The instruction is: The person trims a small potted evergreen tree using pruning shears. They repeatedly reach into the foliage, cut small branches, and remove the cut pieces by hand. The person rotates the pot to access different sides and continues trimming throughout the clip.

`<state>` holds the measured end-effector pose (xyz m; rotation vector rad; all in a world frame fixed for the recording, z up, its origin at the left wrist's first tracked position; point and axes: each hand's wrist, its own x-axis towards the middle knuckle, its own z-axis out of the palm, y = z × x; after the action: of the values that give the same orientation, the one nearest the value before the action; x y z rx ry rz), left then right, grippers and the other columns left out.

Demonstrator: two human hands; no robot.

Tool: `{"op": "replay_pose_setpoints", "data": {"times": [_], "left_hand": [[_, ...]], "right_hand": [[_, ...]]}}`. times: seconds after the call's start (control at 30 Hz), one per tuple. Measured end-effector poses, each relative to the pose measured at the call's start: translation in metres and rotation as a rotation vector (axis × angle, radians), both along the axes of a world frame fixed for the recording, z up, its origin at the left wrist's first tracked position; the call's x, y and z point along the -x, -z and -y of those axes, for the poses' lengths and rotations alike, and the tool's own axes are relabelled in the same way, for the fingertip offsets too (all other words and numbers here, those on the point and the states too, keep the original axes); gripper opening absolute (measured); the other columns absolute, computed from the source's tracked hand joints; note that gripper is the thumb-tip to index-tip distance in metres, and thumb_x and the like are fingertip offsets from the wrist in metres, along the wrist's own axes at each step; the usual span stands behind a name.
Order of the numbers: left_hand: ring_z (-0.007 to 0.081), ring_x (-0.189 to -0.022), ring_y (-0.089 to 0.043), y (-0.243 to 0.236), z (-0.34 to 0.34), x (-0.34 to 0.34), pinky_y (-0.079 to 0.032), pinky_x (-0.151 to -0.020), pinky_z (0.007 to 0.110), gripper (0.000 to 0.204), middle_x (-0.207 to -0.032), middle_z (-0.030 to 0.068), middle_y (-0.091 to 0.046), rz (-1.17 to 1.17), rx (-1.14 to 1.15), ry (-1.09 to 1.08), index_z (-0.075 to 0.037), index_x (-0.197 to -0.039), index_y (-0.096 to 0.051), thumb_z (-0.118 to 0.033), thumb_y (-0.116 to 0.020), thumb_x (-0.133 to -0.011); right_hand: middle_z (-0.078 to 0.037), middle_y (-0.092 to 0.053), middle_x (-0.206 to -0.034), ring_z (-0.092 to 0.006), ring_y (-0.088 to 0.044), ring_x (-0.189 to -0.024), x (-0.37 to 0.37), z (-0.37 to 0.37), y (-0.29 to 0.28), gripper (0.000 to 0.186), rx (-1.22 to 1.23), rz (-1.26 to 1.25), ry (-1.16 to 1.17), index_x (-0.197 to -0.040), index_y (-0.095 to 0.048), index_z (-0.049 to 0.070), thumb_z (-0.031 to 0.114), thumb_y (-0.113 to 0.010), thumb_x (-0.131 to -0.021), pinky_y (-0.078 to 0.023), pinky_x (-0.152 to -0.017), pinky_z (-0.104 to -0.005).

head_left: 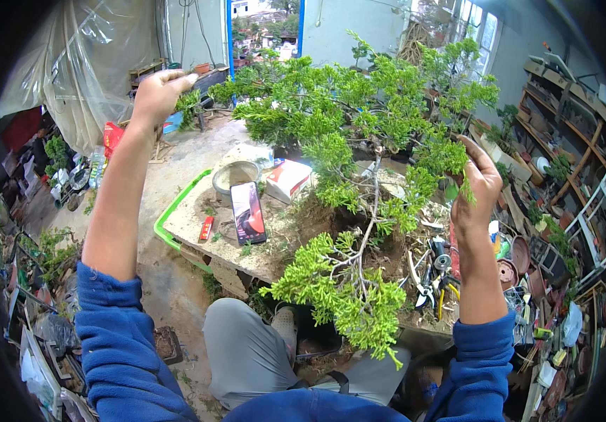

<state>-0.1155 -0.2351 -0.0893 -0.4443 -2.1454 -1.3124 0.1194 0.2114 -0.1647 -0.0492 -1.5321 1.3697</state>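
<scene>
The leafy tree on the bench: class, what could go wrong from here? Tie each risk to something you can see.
1. The low branch overhangs the front of the bench, above the person's lap; a raised knee might snap it.
2. The phone is close to the foliage; a swinging branch could knock it.
3. Hand tools lie jumbled beside the right forearm; lowering it might catch one.

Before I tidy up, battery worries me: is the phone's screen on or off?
On: the phone's screen shows a bright, pinkish picture with red and dark shapes.
</scene>
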Motion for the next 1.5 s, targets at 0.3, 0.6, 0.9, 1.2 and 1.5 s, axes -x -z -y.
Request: {"op": "replay_pose_setpoints", "data": {"times": [0.3, 0.6, 0.9, 1.2, 1.5], "left_hand": [[0.0296, -0.092, -0.075, 0.085, -0.047, -0.071, -0.062, -0.086, 0.040, 0.028, -0.107, 0.0184, -0.074, 0.685, -0.670, 0.616, 0.003, -0.118, -0.061, -0.015, -0.061, -0.097], [0.0136, -0.076, -0.067, 0.082, -0.139, -0.182, -0.060, -0.067, 0.030, 0.016, -0.097, 0.0059, -0.070, 0.727, -0.437, 0.942, 0.000, -0.106, -0.068, -0.011, -0.062, -0.096], [0.0229, -0.101, -0.070, 0.111, -0.153, -0.164, -0.054, -0.095, 0.038, 0.027, -0.113, 0.0112, -0.073, 0.970, -0.800, 1.214, -0.004, -0.117, -0.068, -0.022, -0.053, -0.106], [0.0301, -0.105, -0.067, 0.116, -0.153, -0.163, -0.055, -0.094, 0.044, 0.042, -0.117, 0.0146, -0.067, 0.749, -1.008, 1.040, -0.005, -0.141, -0.049, -0.018, -0.057, -0.103], [0.0136, -0.076, -0.064, 0.114, -0.172, -0.133, -0.054, -0.069, 0.028, 0.024, -0.092, 0.0060, -0.068, 0.234, -0.607, 0.611, 0.003, -0.112, -0.066, -0.003, -0.072, -0.090]], "right_hand": [[-0.015, -0.074, -0.115, -0.0333, -0.067, -0.111, -0.048, 0.084, -0.022, 0.035, -1.218, -0.285, 0.164, -0.118, -0.073, 0.000, 0.007, -0.073, -0.085, -0.052, -0.099, -0.0445], [-0.017, -0.074, -0.110, -0.0319, -0.068, -0.101, -0.048, 0.117, 0.038, 0.032, -1.213, -0.334, 0.159, -0.104, -0.077, -0.001, 0.011, -0.069, -0.075, -0.056, -0.089, -0.0479], [-0.011, -0.076, -0.114, -0.0275, -0.068, -0.107, -0.050, 0.113, 0.060, 0.031, -1.235, -0.285, 0.216, -0.103, -0.079, 0.002, 0.012, -0.068, -0.076, -0.052, -0.100, -0.0498], [-0.011, -0.076, -0.113, -0.0290, -0.067, -0.112, -0.049, 0.113, 0.070, 0.027, -1.238, -0.264, 0.156, -0.099, -0.078, 0.002, 0.008, -0.069, -0.073, -0.049, -0.104, -0.0523], [-0.011, -0.076, -0.111, -0.0292, -0.069, -0.108, -0.050, 0.110, 0.070, 0.026, -1.224, -0.274, 0.145, -0.095, -0.079, 0.003, 0.011, -0.069, -0.073, -0.051, -0.101, -0.0529]]}}
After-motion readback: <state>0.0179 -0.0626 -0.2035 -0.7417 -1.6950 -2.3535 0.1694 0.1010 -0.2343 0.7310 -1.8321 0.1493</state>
